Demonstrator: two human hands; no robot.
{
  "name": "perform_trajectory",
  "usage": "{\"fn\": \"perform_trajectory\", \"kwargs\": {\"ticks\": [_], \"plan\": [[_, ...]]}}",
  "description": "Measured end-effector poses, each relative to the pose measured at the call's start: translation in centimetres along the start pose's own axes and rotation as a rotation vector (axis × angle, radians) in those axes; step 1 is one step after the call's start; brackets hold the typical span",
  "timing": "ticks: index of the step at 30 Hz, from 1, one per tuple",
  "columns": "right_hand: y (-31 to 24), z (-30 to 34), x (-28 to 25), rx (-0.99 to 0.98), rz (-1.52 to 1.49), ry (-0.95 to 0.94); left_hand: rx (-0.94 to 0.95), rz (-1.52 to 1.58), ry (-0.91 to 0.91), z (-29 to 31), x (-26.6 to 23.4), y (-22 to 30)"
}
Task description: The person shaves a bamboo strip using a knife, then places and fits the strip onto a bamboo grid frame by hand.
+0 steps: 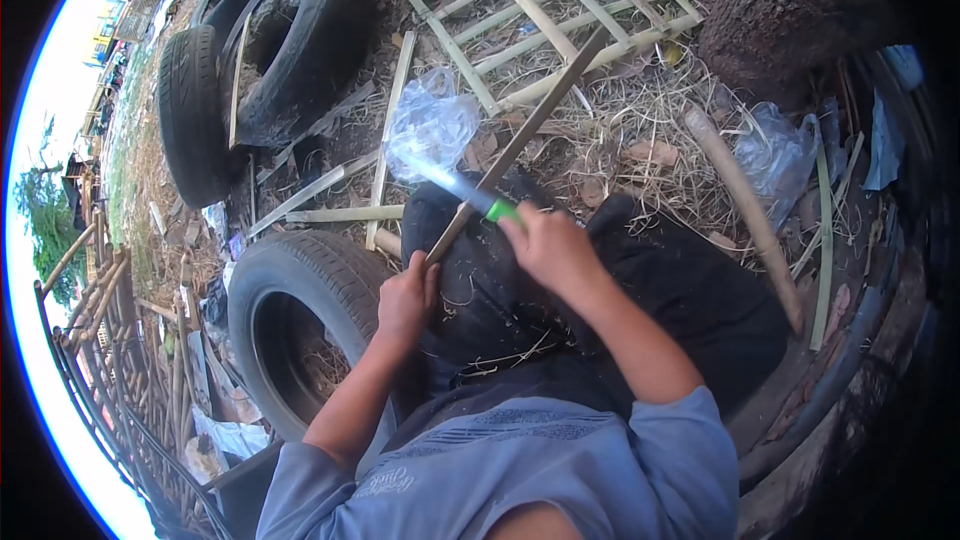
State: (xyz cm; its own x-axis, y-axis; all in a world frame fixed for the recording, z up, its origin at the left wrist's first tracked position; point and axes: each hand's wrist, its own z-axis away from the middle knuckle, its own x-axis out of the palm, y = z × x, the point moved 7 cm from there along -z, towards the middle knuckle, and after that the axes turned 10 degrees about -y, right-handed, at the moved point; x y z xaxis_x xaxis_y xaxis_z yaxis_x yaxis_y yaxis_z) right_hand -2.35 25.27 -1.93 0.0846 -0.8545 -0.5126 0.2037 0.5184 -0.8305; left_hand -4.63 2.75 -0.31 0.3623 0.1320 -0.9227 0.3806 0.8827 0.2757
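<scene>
My left hand (403, 298) is closed round the lower end of a long, flat bamboo strip (548, 103), which slants up and away to the right over my dark trousers. In my right hand (553, 248) is a knife (503, 211) with a bright green handle, my fingers wrapped round it. Its pale blade points up and left, blurred, and crosses the strip; whether it touches the strip I cannot tell. Thin shavings (510, 358) lie on my lap.
A lattice of bamboo strips (540, 15) lies on the straw-covered ground ahead. Tyres (300, 265) stand close on my left and farther off. Clear plastic bags (432, 122) lie about. To my right are a wooden stick (745, 205) and a thick trunk (795, 15).
</scene>
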Motion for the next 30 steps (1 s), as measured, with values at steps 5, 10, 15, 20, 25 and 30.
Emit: {"fn": "perform_trajectory", "kwargs": {"ticks": [5, 10, 15, 20, 25, 30], "plan": [[2.9, -1.5, -6.6, 0.175, 0.04, 0.242, 0.036, -0.017, 0.012, 0.3, -0.6, 0.4], [2.7, -0.7, -5.0, 0.0, 0.053, 0.313, 0.013, 0.065, -0.019, 0.2, 0.1, -0.7], [3.8, -2.0, -7.8, 0.074, -0.054, 0.315, 0.002, 0.047, -0.014, 0.3, -0.4, 0.0], [4.0, -0.3, -6.0, 0.069, -0.033, 0.302, 0.039, 0.017, -0.017, 0.8, 0.0, 0.0], [3.9, 0.0, -5.8, 0.091, -0.059, 0.269, 0.016, 0.019, -0.033, 0.7, -0.1, -0.4], [1.6, 1.2, -3.7, 0.035, 0.021, 0.249, 0.019, 0.04, 0.023, 1.0, 0.4, -1.1]]}}
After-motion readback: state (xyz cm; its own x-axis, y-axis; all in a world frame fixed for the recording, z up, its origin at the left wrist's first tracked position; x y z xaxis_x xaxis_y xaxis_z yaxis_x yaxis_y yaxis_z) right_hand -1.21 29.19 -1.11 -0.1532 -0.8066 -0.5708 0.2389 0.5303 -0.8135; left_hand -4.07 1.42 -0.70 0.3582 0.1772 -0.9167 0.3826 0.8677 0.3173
